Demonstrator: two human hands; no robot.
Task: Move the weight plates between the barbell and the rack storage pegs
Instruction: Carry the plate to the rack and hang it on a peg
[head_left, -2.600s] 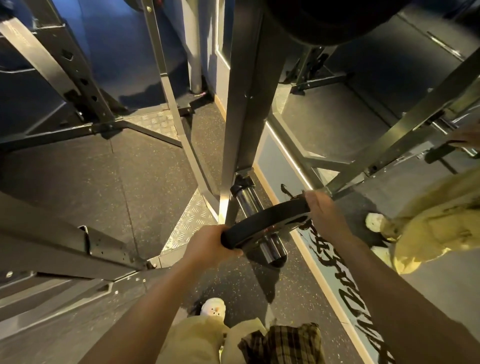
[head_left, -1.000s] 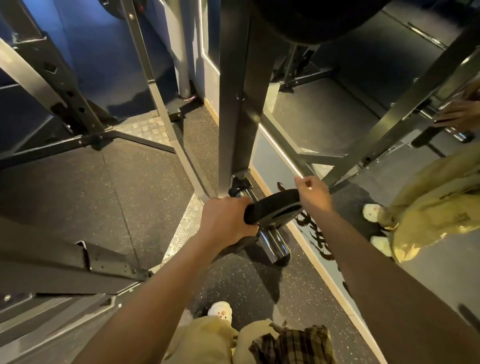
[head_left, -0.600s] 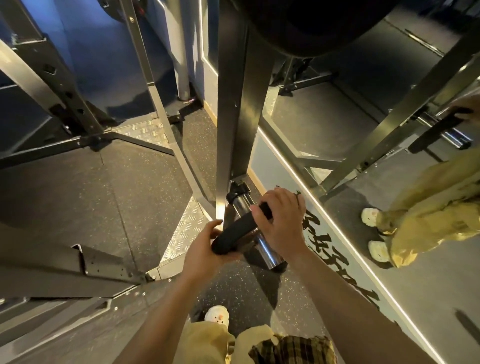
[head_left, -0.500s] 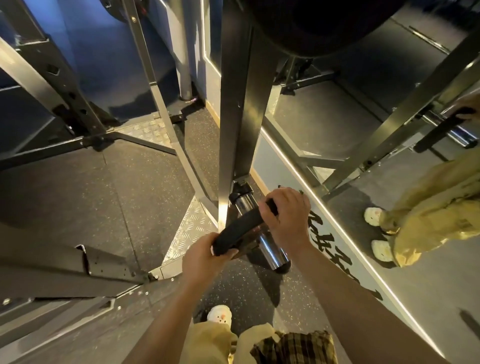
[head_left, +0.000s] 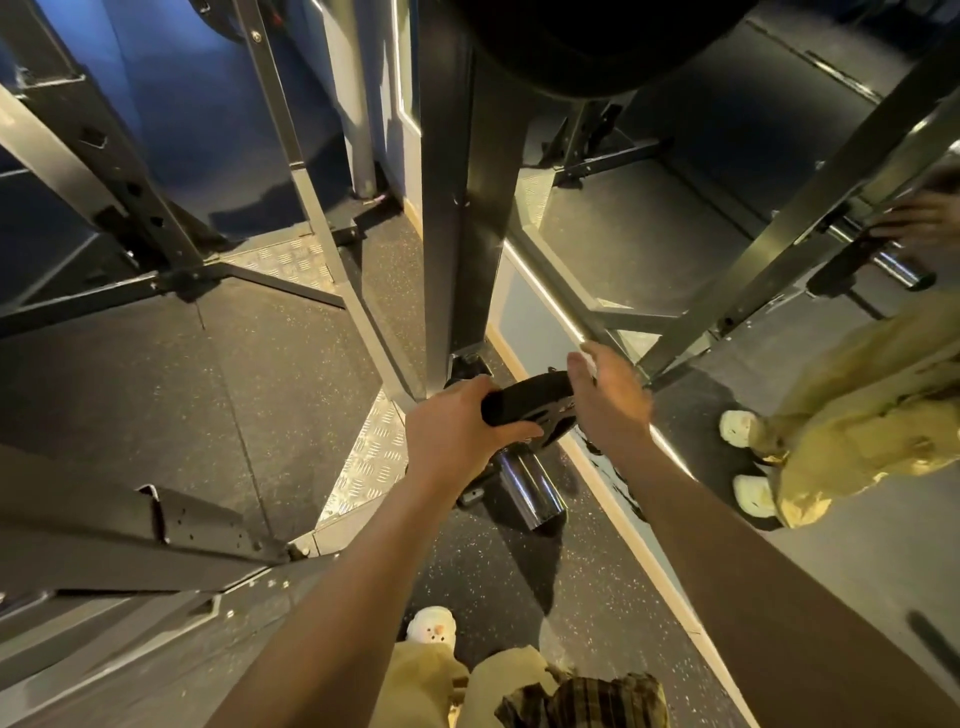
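Our left hand (head_left: 457, 426) grips small black round weight plate (head_left: 530, 402) on shiny chrome storage peg (head_left: 530, 491); our right hand (head_left: 610, 400) released, fingers straight beside plate rim.

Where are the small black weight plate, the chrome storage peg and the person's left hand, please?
small black weight plate (head_left: 527, 397): head view, on its top rim.
chrome storage peg (head_left: 530, 486): head view, on the bare shaft near its end.
left hand (head_left: 457, 426): head view, on the back of the hand.

black script on wall base (head_left: 618, 480), unreadable

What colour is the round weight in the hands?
Black; the weight plate shows best in the head view.
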